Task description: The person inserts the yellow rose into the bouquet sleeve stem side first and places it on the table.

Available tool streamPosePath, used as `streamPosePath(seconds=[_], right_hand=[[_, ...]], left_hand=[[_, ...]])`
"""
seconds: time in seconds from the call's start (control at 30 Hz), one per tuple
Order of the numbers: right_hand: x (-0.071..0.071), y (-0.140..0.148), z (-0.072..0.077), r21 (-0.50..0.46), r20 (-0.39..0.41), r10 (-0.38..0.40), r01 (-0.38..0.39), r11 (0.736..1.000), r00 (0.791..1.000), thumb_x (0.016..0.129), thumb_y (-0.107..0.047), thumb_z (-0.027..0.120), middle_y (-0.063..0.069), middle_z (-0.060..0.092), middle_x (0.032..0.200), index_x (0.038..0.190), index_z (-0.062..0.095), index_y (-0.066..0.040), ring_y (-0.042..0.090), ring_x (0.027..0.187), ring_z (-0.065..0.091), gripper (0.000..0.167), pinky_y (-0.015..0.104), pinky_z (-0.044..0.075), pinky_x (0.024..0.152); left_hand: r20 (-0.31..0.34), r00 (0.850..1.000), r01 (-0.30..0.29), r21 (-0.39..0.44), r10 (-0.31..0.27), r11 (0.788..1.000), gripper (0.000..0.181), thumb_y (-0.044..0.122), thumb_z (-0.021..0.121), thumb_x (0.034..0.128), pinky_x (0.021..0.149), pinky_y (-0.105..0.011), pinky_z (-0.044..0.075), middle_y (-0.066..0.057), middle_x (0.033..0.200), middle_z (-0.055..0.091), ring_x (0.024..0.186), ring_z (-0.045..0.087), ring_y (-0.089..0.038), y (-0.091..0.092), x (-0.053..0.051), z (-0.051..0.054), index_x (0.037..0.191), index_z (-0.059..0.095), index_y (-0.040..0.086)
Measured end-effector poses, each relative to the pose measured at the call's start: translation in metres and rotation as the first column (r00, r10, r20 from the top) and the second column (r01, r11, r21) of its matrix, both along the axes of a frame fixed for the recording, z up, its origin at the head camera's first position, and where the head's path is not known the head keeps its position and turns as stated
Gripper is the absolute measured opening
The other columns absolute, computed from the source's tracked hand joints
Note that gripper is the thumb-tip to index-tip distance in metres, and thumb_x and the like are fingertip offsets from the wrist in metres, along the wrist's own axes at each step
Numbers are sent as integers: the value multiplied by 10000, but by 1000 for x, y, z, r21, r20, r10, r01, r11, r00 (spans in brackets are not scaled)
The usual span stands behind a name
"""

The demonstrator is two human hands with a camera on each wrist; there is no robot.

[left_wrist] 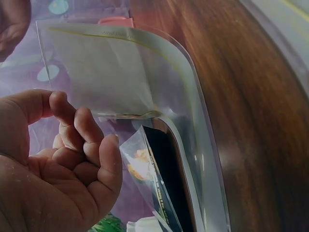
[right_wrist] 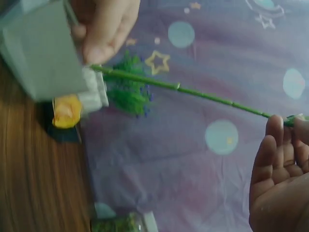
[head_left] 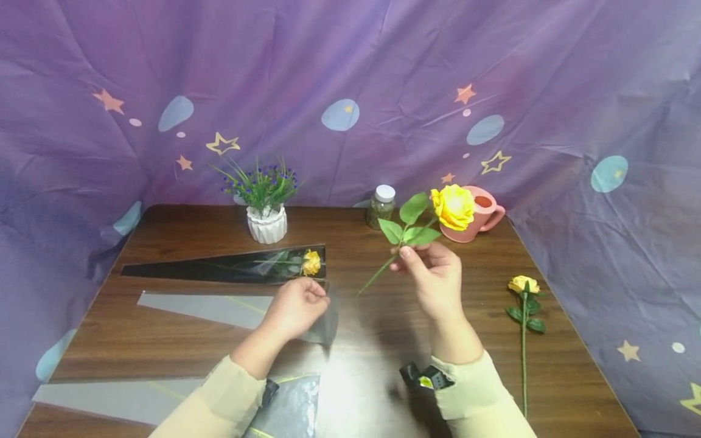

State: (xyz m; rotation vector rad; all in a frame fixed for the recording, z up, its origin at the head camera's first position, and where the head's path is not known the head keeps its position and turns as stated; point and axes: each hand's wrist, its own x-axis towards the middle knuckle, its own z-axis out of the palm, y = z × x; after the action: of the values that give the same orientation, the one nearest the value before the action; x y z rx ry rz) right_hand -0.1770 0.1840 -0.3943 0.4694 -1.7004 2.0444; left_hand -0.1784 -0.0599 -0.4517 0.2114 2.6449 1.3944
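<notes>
Right hand is pinching a yellow rose by its stem, left hand pinching a plastic sleeve, at a wood-grain worktop; purple star-print cloth is hanging behind.

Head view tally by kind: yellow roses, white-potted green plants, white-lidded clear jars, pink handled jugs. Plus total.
Yellow roses: 3 (right hand, black-backed clear sleeve, brown wooden table)
White-potted green plant: 1
White-lidded clear jar: 1
Pink handled jug: 1
Total: 6
</notes>
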Motion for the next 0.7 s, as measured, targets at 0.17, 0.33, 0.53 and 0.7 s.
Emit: streamPosePath(seconds=[0.17,0.33,0.53,0.7], right_hand=[[1,-14,-2,28,-60,97,-95,995,994,974,142,601,37,779,877,985,731,26,110,693,730,174,273,618,646],[2,-20,-10,94,31,129,-131,987,991,956,194,526,-12,752,849,978,550,252,97,685,718,67,260,611,636],[2,-24,-23,133,82,241,-251,959,967,992,141,505,-20,751,923,1067,600,182,99,758,736,128,271,615,643],[2,-28,-30,128,85,340,-348,929,937,1024,108,459,-25,768,1010,1064,554,151,116,826,741,111,285,618,671]], left_hand=[[6,1000,3,16,-3,1000,104,171,774,914,805,-427,589,-13,877,734,815,687,-172,1,1,1,950,715,94],[-3,1000,-2,33,2,999,96,167,773,913,786,-419,584,-4,845,715,784,669,-164,3,2,5,940,716,94],[-4,1000,-30,86,31,996,75,143,760,915,741,-401,569,-13,816,697,740,644,-175,4,5,9,935,716,86],[-3,999,-52,137,53,989,74,129,760,910,766,-415,568,-20,824,708,764,653,-181,5,8,11,943,716,79]])
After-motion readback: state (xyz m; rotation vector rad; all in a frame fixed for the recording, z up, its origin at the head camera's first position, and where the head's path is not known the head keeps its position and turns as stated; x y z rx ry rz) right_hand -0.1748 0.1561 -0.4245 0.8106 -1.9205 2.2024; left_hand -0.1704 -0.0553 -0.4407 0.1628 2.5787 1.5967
